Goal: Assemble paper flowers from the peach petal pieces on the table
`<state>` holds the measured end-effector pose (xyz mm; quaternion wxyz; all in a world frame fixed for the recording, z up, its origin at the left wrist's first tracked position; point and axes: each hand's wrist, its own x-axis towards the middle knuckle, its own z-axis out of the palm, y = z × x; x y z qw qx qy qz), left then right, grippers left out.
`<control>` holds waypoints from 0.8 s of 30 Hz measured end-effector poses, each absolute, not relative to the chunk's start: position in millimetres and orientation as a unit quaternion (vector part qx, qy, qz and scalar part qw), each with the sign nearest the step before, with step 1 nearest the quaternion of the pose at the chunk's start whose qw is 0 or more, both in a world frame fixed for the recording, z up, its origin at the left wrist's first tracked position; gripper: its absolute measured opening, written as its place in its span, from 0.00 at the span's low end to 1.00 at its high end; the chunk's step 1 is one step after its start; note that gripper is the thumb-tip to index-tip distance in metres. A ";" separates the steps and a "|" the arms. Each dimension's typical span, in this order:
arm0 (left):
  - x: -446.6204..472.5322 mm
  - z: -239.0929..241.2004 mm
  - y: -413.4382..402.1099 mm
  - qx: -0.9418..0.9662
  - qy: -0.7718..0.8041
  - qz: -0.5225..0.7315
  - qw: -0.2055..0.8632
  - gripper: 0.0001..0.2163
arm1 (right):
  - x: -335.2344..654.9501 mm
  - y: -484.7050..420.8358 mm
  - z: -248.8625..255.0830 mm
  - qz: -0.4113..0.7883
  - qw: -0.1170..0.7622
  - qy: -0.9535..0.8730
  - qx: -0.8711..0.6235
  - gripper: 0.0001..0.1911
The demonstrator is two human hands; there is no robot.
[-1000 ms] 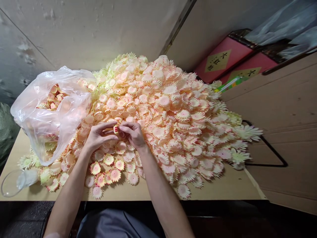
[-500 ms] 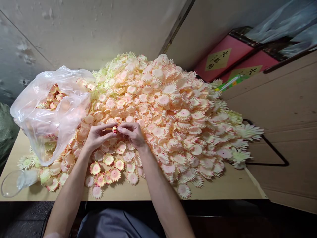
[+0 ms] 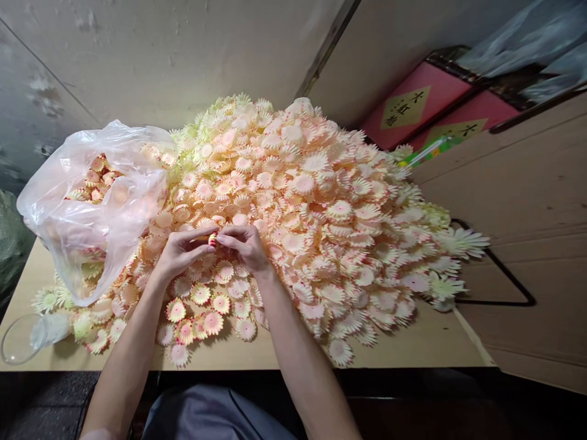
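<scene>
Between my two hands is a small yellow-and-red artificial flower piece (image 3: 213, 239), its petals curled inward. My left hand (image 3: 183, 252) pinches it from the left with thumb and forefinger. From the right, my right hand (image 3: 245, 246) grips the same piece with its fingertips. Beneath and behind both hands spreads a big heap of pale pink and cream artificial flower petals (image 3: 302, 183), flat discs with fringed, red-tipped edges. Several yellow petal discs with red tips (image 3: 213, 322) lie just in front of the hands.
At left, a translucent plastic bag (image 3: 68, 177) holds curled flower pieces (image 3: 98, 178). A clear cup (image 3: 22, 339) lies on its side at the table's (image 3: 413, 351) front left. Pink boxes (image 3: 413, 107) and a cardboard sheet (image 3: 518, 201) stand to the right.
Both hands stay in nearly the same place. The flower piece has turned slightly between the fingertips, showing more of its striped side.
</scene>
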<state>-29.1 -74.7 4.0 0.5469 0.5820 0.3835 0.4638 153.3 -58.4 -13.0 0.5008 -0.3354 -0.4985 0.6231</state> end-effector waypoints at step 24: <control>-28.9 -2.2 -73.8 0.583 0.375 0.485 0.533 0.24 | 153.7 -58.8 -17.6 0.617 0.518 -0.490 -0.333 0.05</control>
